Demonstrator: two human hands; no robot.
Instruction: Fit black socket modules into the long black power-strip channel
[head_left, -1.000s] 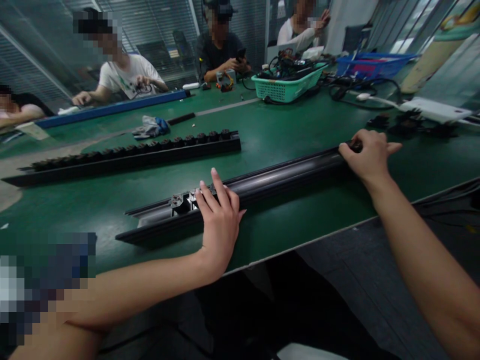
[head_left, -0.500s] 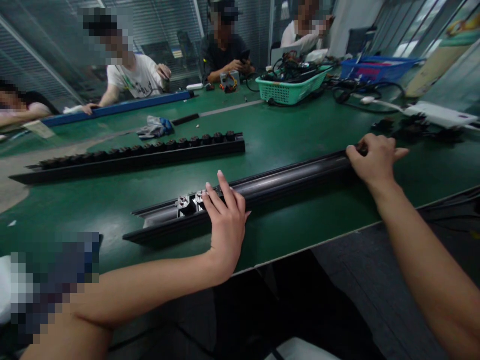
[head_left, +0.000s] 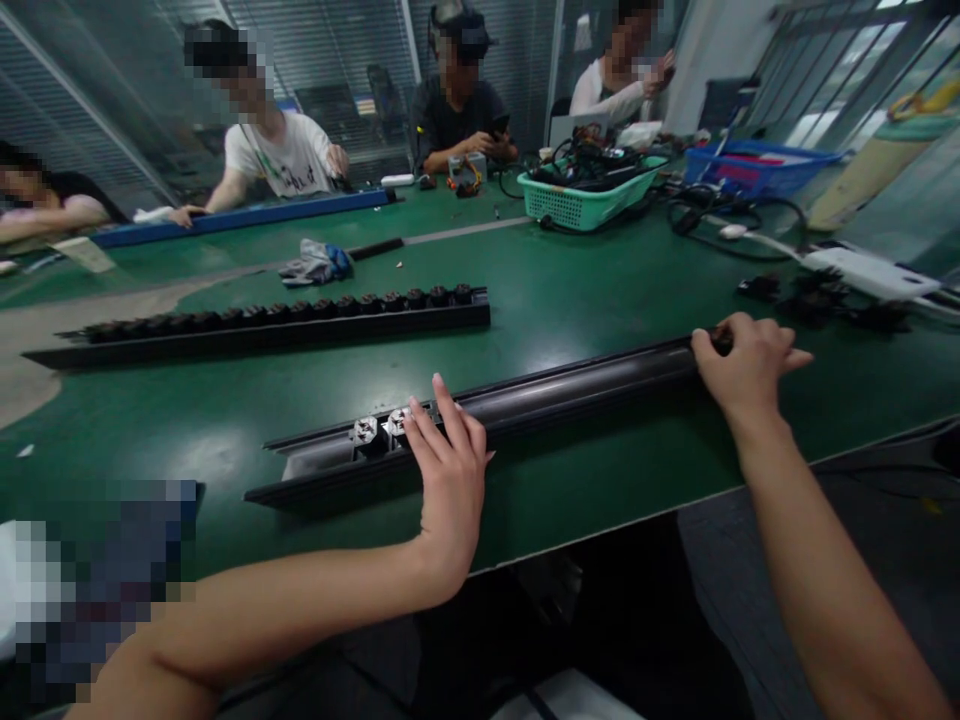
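Observation:
A long black channel (head_left: 570,382) lies slantwise on the green table in front of me. Two socket modules show in its left part, one socket module (head_left: 367,434) fully and a second one (head_left: 398,422) partly behind my fingers. My left hand (head_left: 450,470) rests over the channel beside them, its fingers stretched out and apart. At the channel's far right end, my right hand (head_left: 750,372) is closed, thumb and fingers around a small black socket module (head_left: 722,341), mostly hidden. Behind lies another black channel (head_left: 300,328) filled with a row of several socket modules.
Loose black parts (head_left: 825,298) lie at the right, near a white power strip (head_left: 870,272) and cables. A green basket (head_left: 592,200), a blue basket (head_left: 757,170) and a crumpled glove (head_left: 316,263) are farther back. Several people sit across the table, one handling a blue bar (head_left: 247,218).
The whole view has shifted slightly, so the table sits a little lower. Both hands keep about the same places on the channel.

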